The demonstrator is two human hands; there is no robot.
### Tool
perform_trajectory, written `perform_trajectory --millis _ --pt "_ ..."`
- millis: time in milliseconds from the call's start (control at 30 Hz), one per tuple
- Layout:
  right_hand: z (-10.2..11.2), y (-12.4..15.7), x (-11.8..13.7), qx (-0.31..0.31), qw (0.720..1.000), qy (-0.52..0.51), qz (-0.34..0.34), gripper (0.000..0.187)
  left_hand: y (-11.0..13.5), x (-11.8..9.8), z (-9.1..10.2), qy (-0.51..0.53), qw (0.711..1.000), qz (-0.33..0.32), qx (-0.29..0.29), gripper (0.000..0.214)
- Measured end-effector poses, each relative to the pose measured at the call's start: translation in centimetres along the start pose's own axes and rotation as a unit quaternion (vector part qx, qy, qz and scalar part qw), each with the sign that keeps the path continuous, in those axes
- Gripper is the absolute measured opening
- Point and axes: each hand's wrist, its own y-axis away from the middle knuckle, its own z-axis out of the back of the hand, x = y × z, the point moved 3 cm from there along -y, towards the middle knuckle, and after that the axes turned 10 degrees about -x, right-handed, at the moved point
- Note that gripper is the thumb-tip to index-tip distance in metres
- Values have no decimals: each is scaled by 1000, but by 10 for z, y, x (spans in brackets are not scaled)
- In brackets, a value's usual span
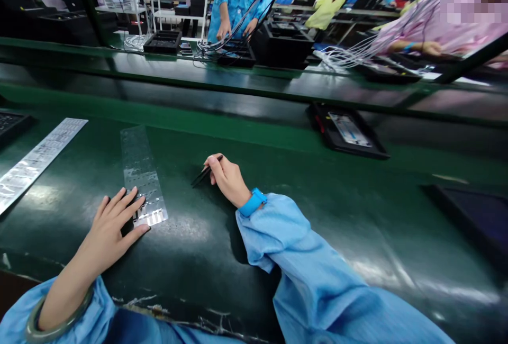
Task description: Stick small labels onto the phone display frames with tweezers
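My left hand [113, 225] lies flat on the dark green bench [222, 259], fingers spread, its fingertips on the lower end of a transparent plastic strip [138, 161]. Small silvery pieces show in rows along that strip. My right hand [226, 179] rests to the right of the strip and holds black tweezers [204, 173], their tips pointing left and apart from the strip. A blue wrist strap [253, 202] circles my right wrist, and a pale bangle [59, 323] circles my left.
A silver foil strip [35, 166] and a black tray [11, 126] lie at the left. A black tray holding a card [347, 131] lies ahead, with a dark panel [470, 219] at the right. Beyond a raised shelf [238, 71], co-workers handle white wire bundles [345, 55] among black trays.
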Motion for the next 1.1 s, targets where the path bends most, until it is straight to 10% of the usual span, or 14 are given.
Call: perform_trajectory --millis 167,433,533,700,1100 --pt "-1 2 14 -5 992 -108 -60 28 -7 -11 -3 -21 1000 -7 -21 44" --pt "-12 11 27 142 986 76 34 12 -12 -25 1 -23 1000 3 -12 39" --pt "-23 14 25 157 982 -45 -97 18 -13 -28 2 -16 1000 0 -16 36" --pt "-53 28 34 149 898 -274 -310 30 -15 -30 -1 7 1000 4 -29 33" --pt "-83 43 39 169 893 -264 -323 23 -15 -31 -3 26 999 14 -40 34"
